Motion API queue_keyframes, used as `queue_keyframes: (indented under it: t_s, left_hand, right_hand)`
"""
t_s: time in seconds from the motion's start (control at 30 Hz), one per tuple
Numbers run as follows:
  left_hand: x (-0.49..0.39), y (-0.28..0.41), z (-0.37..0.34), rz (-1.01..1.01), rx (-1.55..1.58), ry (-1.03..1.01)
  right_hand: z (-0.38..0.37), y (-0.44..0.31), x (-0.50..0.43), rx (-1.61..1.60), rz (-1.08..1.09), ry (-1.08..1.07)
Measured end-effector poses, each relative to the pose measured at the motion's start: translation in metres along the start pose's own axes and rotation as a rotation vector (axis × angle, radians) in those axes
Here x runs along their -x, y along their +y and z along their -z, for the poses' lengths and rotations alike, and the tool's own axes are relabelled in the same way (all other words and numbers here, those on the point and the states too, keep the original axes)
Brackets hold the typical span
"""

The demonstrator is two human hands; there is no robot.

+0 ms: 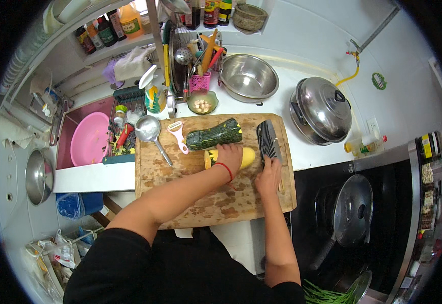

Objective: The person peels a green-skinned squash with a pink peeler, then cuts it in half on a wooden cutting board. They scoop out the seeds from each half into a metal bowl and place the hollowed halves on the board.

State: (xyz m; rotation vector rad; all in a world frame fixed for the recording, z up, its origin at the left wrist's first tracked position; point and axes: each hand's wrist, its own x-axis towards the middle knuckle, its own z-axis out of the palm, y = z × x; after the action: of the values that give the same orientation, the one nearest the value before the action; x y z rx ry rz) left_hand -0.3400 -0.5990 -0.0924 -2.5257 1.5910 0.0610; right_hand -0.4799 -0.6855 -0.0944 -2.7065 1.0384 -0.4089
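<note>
My left hand [230, 156], with a red cord on its wrist, rests over a peeled yellow squash piece [248, 157] and holds it on the wooden cutting board [190, 207]. To the right, my right hand [268, 178] grips a broad kitchen knife [271, 136] with a dark patterned blade, which points away from me. The knife lies beside the squash, apart from it. Just beyond my left hand is a squash piece with dark green skin [211, 136]. A pink-handled peeler [179, 136] and a metal ladle [148, 129] lie at the board's left.
Behind the board stand a green bowl of garlic cloves [202, 102], a steel basin [249, 78] and a spray bottle [154, 95]. A lidded steel pot [321, 110] is back right. A lidded pan [353, 211] sits on the black stove. Left, the sink holds a pink basin [90, 138].
</note>
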Motion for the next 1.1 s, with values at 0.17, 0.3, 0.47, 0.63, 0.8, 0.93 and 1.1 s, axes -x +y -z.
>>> queue_keyframes:
  t_s: [0.17,0.3,0.47,0.63,0.8,0.93,1.1]
  left_hand:
    - [0.047,-0.010,-0.010,-0.343,-0.097,0.236]
    - [0.097,-0.029,0.004,-0.387,0.220,0.486]
    - [0.155,-0.034,-0.028,0.427,1.293,0.233]
    - [0.132,-0.033,-0.039,0.673,2.330,-0.252]
    - [0.150,-0.044,-0.037,0.411,2.420,0.325]
    - [0.203,-0.112,-0.030,0.338,2.584,0.230]
    - [0.258,-0.193,-0.046,0.266,2.746,0.128]
  right_hand:
    - [0.019,-0.007,-0.030,-0.573,0.149,-0.695]
    - [0.020,-0.027,-0.029,-0.657,0.037,-0.981]
    - [-0.011,-0.052,-0.006,-0.649,0.123,-0.688]
    - [-0.025,-0.060,0.006,-0.788,-0.087,-0.848]
    - [0.004,-0.148,0.055,-1.024,-0.132,-0.527]
    - [0.031,-0.193,0.053,-0.902,0.157,-0.602]
    - [-0.008,-0.232,0.001,-0.596,0.348,-0.374]
